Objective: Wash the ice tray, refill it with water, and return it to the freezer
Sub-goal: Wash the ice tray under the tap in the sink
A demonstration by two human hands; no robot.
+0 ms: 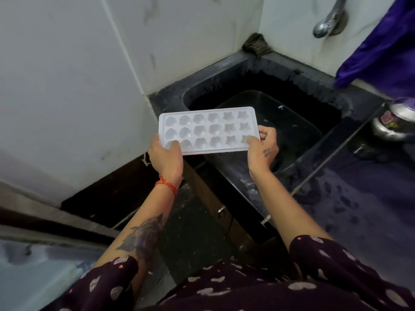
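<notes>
**White ice tray held level over the sink's near-left corner**

The ice tray point(210, 130) is a white plastic rectangle with rounded corners and a flat rim; it carries eighteen moulded cavities in three rows of six, heart shapes at the left end, rounded flower-like shapes in the middle, stars at the right end; whether the cavities hold water or ice cannot be told. The left hand point(165, 155) grips the tray's near-left corner, thumb curled over the top into a cavity, its fingers hidden beneath; the right hand point(263, 146) grips the near-right corner, thumb pressed on the rim, fingers point(266, 131) curled round the right edge. The tray hangs in the air, roughly flat, above the near-left edge of the dark sink point(226, 86); a clear rectangular tub point(298, 131) lies in the basin under and beyond it. A chrome tap point(328, 24) juts from the white tiled wall above; a steel pot point(394, 122) stands on the wet dark surface point(359, 209) to the right.
</notes>
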